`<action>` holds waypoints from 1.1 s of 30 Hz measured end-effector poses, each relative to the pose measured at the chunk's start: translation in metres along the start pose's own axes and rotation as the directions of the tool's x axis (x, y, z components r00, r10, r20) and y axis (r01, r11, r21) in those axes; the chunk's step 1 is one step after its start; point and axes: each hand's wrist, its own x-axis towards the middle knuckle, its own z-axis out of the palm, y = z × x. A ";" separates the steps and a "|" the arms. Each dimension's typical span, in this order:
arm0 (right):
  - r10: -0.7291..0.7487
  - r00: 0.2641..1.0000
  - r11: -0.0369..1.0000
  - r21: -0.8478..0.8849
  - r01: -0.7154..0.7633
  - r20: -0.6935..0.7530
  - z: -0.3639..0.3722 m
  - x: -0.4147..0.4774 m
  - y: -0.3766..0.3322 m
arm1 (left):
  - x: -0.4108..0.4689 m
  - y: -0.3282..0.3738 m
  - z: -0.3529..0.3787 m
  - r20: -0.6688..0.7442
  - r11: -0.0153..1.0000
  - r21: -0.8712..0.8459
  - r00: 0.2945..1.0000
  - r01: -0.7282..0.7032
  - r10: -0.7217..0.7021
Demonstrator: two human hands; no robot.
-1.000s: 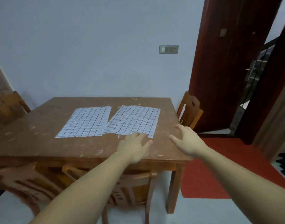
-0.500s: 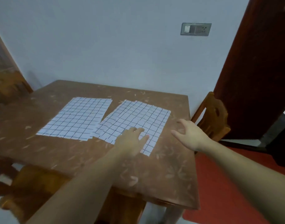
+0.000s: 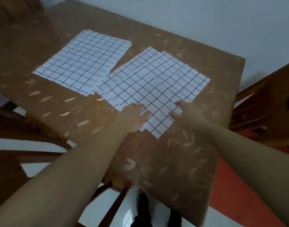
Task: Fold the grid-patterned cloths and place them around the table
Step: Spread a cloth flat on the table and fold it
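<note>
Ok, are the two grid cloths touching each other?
Touching. In the head view, the left edge of the right cloth meets and overlaps the near right corner of the left cloth, with no gap there.

I see a wooden chair: pale wall behind it, red carpet on the floor just beside it.

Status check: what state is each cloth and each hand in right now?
Left grid cloth: flat, unfolded, untouched.
Right grid cloth: flat, unfolded, both hands on its near corner.
Left hand: open, fingers resting on the right grid cloth.
Right hand: open, fingers spread, touching the same cloth.
</note>
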 end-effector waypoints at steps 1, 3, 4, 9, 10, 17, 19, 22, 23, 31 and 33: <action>-0.024 1.000 1.000 -0.019 0.025 0.011 0.005 0.006 -0.001 | 0.000 -0.001 0.001 -0.010 1.000 -0.004 1.000 0.021 -0.021; -0.104 0.994 0.993 -0.055 0.106 0.030 0.018 0.014 -0.001 | -0.002 -0.002 0.005 -0.013 0.997 -0.030 0.997 0.072 -0.072; -0.144 0.988 0.986 -0.075 0.147 0.049 0.028 0.017 0.000 | -0.004 -0.003 0.007 -0.013 0.993 -0.055 0.995 0.101 -0.101; -0.254 0.957 0.920 -0.269 0.284 0.142 0.078 0.018 0.009 | -0.006 -0.007 0.018 -0.040 0.980 -0.079 0.982 0.181 -0.184; -0.247 0.958 0.915 -0.291 0.279 0.144 0.085 0.017 0.012 | -0.006 -0.009 0.021 -0.048 0.979 -0.077 0.981 0.187 -0.191; -0.243 0.970 0.940 -0.253 0.228 -0.028 0.108 0.018 0.025 | -0.008 -0.013 0.034 -0.038 0.964 -0.129 0.971 0.231 -0.238; -0.258 0.962 0.947 -0.223 0.233 -0.089 0.111 0.021 0.028 | -0.009 -0.013 0.036 -0.035 0.969 -0.126 0.975 0.214 -0.220; -0.270 0.954 0.957 -0.144 0.251 -0.131 0.104 0.025 0.027 | -0.011 -0.015 0.035 -0.068 0.977 -0.137 0.983 0.162 -0.172; -0.283 0.951 0.957 -0.103 0.271 -0.124 0.098 0.026 0.025 | -0.010 -0.017 0.032 -0.082 0.984 -0.127 0.987 0.128 -0.139; -0.380 0.906 0.909 0.104 0.403 -0.187 0.017 0.006 0.003 | 0.005 0.011 -0.008 -0.047 0.997 0.073 0.999 0.008 -0.005; -0.373 0.906 0.902 0.150 0.405 -0.203 -0.006 0.001 -0.001 | 0.007 0.021 -0.017 -0.116 0.987 0.157 0.993 0.021 -0.003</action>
